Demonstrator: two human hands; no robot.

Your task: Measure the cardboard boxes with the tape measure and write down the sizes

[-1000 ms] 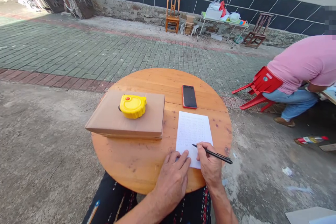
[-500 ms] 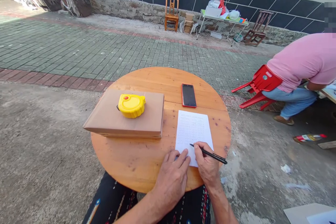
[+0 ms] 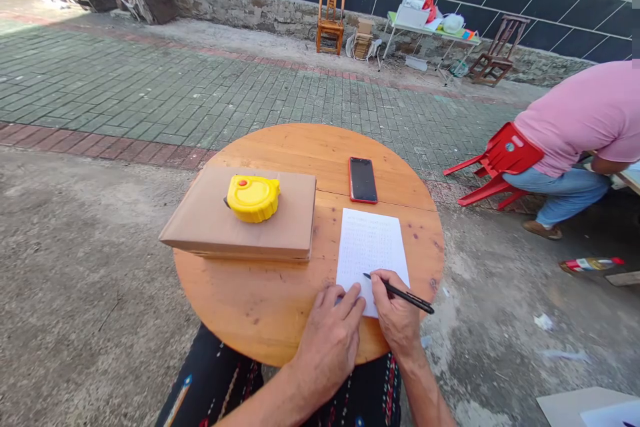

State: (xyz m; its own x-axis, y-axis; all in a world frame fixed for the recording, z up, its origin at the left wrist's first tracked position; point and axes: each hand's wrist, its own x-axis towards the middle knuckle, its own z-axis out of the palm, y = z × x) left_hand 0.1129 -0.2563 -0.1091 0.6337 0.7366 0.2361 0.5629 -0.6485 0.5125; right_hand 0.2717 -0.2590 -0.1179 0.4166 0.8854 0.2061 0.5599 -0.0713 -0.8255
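Observation:
My right hand grips a black pen, its tip on or just above a white sheet of paper. Rows of small, faint marks cover the upper part of the sheet; I cannot read them. Flat on the paper's lower left edge and the tabletop lies my left hand, fingers stretched out and slightly bent. Both rest on a round wooden table. Beyond the paper is a phone with a red edge and dark screen. To the left, a yellow tape measure sits on a closed cardboard box.
At the right, a person in a pink shirt sits bent over on a red plastic chair. A bottle lies on the ground. Along the wall stand a wooden chair, a loaded folding table and a dark chair.
The view has shifted slightly, so everything sits a little differently in it. Both hands keep nearly the same place on the paper, and the pen stays in my right hand.

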